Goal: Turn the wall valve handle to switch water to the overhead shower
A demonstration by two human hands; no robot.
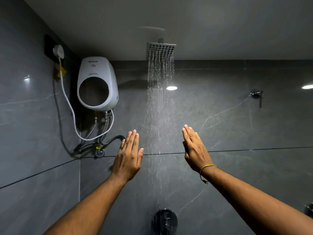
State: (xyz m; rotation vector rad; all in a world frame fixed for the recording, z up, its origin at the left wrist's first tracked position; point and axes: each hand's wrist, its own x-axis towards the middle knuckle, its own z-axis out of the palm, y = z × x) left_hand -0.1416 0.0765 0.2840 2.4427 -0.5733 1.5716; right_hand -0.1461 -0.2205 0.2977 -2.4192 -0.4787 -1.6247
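Note:
The round dark wall valve [165, 220] with its handle sits at the bottom centre of the grey tiled wall, partly cut by the frame edge. High above it, the square overhead shower head [160, 50] sprays water straight down. My left hand [128, 156] and my right hand [194, 148] are raised flat, fingers straight and together, one on each side of the falling stream. Neither hand touches the valve or holds anything. A yellow thread circles my right wrist.
A white water heater [97, 83] hangs in the left corner with hoses and a white cable running to a wall socket [58, 51]. A small chrome wall fitting [256, 95] sits at upper right. Another fitting [309, 209] shows at the right edge.

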